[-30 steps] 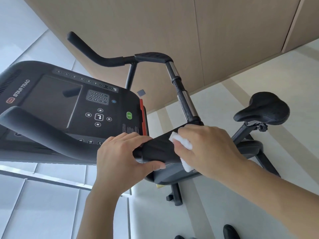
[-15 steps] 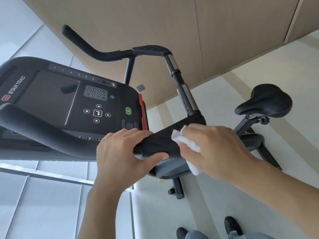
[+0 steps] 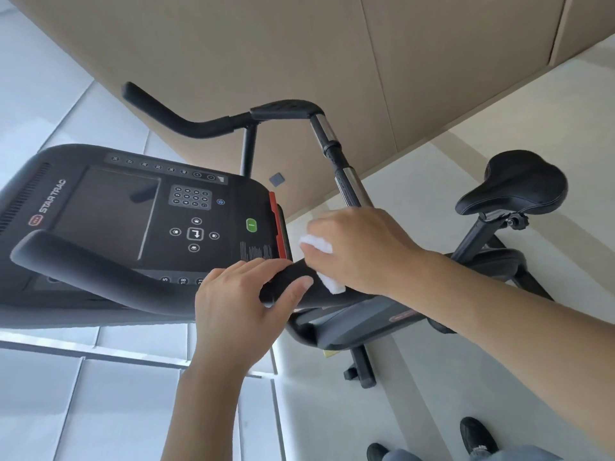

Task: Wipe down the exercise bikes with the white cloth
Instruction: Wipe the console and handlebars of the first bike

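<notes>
Now: right hand point(image 3: 362, 251) grips white cloth point(image 3: 317, 244) | left hand point(image 3: 239, 304) holds handlebar point(image 3: 100, 277)

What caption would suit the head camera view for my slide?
Right hand wipes the bike handlebar with a white cloth while the left hand grips it.

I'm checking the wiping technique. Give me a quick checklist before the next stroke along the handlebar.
1. White cloth gripped in right hand: ok.
2. Cloth touching handlebar: ok.
3. Left hand steadying the bar, thumb wrapped under: ok.
4. Left hand clear of the cloth's path: not ok, thumb sits right beside the cloth.
5. Console buttons untouched: ok.
6. Cloth clean or damp: cannot tell.
</notes>
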